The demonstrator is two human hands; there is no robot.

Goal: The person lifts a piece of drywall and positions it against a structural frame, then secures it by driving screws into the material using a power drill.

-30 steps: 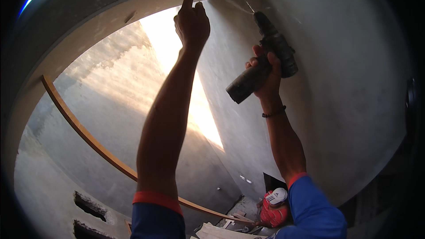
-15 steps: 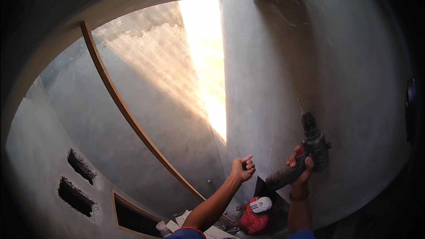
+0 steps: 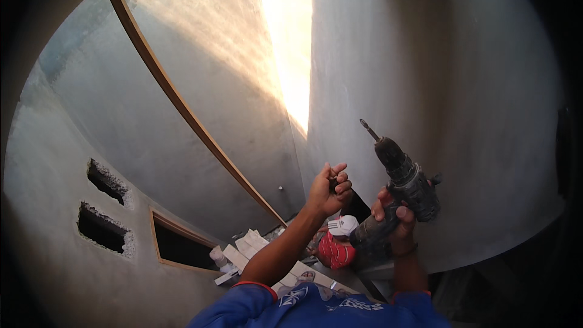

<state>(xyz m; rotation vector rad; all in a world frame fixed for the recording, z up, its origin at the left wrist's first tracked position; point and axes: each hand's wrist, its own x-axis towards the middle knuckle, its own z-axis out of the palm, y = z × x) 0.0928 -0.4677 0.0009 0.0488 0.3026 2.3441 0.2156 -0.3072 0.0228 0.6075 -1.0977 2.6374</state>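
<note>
My right hand (image 3: 393,215) grips a dark cordless drill (image 3: 398,185) by its handle, the bit pointing up and to the left, clear of the grey plastered wall (image 3: 461,97). My left hand (image 3: 329,189) is raised beside it, to the left, fingers closed around a small dark object that I cannot make out. Both forearms rise from blue sleeves (image 3: 316,307) at the lower edge. The two hands are close together but apart.
A long curved wooden strip (image 3: 182,106) runs across the left wall. Below are two rough holes (image 3: 103,206) and a wood-framed opening (image 3: 179,246). Far below, a person in a red shirt and white cap (image 3: 340,240) stands near pale boards (image 3: 255,249).
Both arms have come down from high on the wall to chest height. The drill has left the wall, and the view has tilted downward.
</note>
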